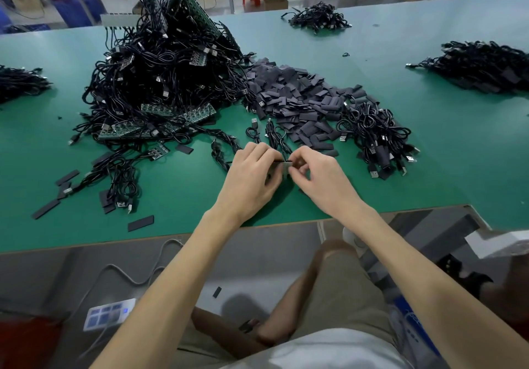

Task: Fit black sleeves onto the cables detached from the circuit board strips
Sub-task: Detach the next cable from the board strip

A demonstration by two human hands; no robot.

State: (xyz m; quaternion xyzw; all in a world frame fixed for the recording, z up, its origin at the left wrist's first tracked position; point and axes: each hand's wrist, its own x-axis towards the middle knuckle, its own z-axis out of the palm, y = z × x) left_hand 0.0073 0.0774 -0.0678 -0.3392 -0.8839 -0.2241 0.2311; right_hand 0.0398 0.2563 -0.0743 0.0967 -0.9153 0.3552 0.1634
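Left hand [252, 176]: above the near middle of the table, fingers curled, thumb and forefinger pinching the left end of the held cable.
Right hand [317, 179]: just right of the left hand, fingertips almost touching it; thumb and forefinger pinch the right end of the same short black stretch, and the other fingers are curled under.
Held cable [284, 161]: a thin black length bridging the small gap between the two sets of fingertips, lifted just off the table. Whether a sleeve is already on it cannot be told.
Loose cables [273, 136]: a few looped black leads with USB plugs lying just beyond the hands.
Sleeve heap [297, 96]: a broad spread of flat black sleeves, beyond and right of the hands.
Cable-and-board pile [160, 76]: a tall tangle of black cables at far left of centre, with green circuit board strips [177, 113] along its near edge and more standing at its top.
Right cable pile [378, 136]: coiled cables at the right edge of the sleeve heap, some with black sleeves on them.
Stray sleeves [140, 223]: single flat pieces scattered on the near left of the table.
Outlying bundles: one at far centre [319, 19], one at far right [486, 65], one at the left edge [20, 82].
Table [429, 168]: green surface with a brown near edge.
Floor: a white power strip [108, 315] at near left, and a single black sleeve [217, 292] lying beside it.
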